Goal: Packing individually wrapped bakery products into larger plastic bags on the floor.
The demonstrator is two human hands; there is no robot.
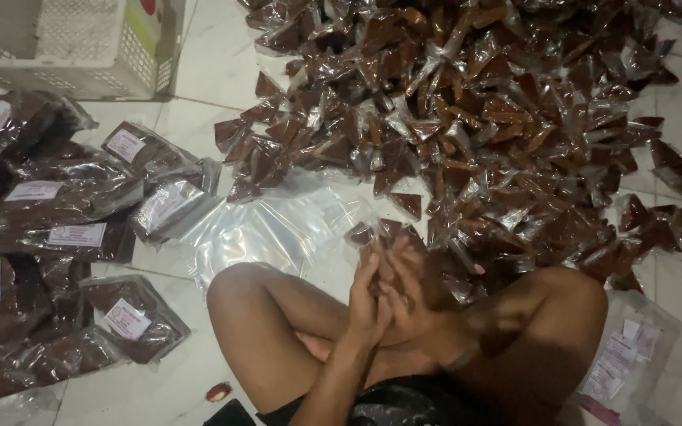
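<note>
While both hands [388, 292] clasp brown sachets [384, 233], fingers closed, labelled bags [80, 205] lie full.

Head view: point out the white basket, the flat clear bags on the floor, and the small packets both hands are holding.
white basket [80, 43]: head view, on its mesh side wall.
flat clear bags [270, 229]: head view, middle of the stack.
small packets [376, 233]: head view, on the packets above the fingertips.

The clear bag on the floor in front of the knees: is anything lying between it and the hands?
Nothing visible does. Both hands, pressed together around a few small brown packets, sit right at the near edge of the empty clear bag. The big packet pile lies beyond and to the right, off that path.
</note>
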